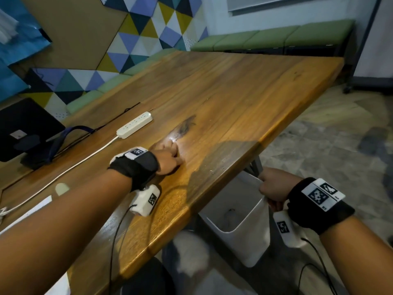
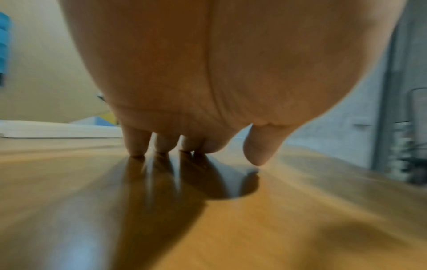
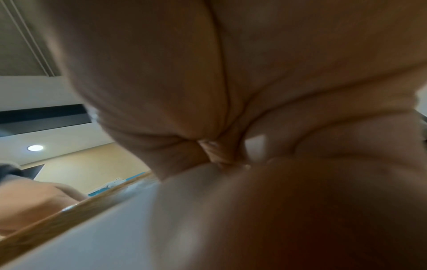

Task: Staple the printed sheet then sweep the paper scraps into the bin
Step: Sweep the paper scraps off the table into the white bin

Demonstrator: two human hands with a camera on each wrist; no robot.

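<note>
My left hand [image 1: 170, 156] lies on the wooden table [image 1: 244, 92]. Its fingertips [image 2: 138, 149] point down and touch the wood, and the thumb [image 2: 261, 155] hangs just above it; nothing shows under them. A few tiny pale specks [image 1: 211, 171] lie near the table's right edge. Below that edge my right hand [image 1: 271, 187] grips the rim of a white bin [image 1: 240, 222] and holds it against the edge [image 3: 69, 213]. The bin's wall [image 3: 92, 237] fills the lower right wrist view. A white sheet [image 1: 29, 211] lies at the near left.
A white power strip [image 1: 135, 124] with its cable crosses the table's left side. A black device [image 1: 25, 128] stands at the far left. Green benches [image 1: 276, 39] line the wall behind. To the right lies tiled floor [image 1: 340, 167].
</note>
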